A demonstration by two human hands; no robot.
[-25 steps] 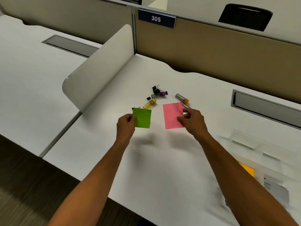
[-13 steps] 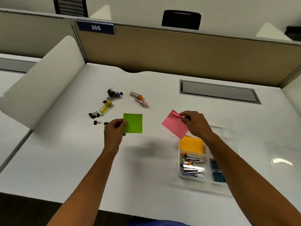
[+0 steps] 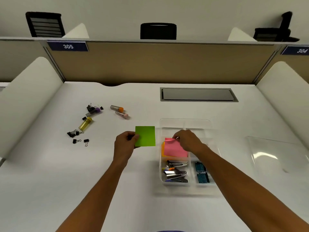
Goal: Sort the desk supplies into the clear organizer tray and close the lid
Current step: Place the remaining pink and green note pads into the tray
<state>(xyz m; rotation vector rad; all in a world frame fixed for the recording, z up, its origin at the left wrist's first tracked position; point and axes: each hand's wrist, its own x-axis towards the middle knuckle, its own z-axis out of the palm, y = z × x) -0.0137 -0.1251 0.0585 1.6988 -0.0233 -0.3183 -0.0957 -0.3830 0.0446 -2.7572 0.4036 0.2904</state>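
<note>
Head view shows the right hand (image 3: pixel 188 141) pinching the top edge of a pink sticky note (image 3: pixel 174 148), laying it on the orange notes (image 3: pixel 162 149) in the clear tray (image 3: pixel 184 123), at about four o'clock from the picture's middle. The pink note looks thin, with one corner curled. The left hand (image 3: pixel 126 142) pinches a flat green note (image 3: pixel 145 136), held just at nine o'clock of the tray. I think the next move is to let the pink one go, then bring the green one over. Black clips (image 3: pixel 73 133) and small tubes (image 3: pixel 117 108) wait at ten o'clock. The clear lid (image 3: pixel 275 153) lies at three o'clock.
</note>
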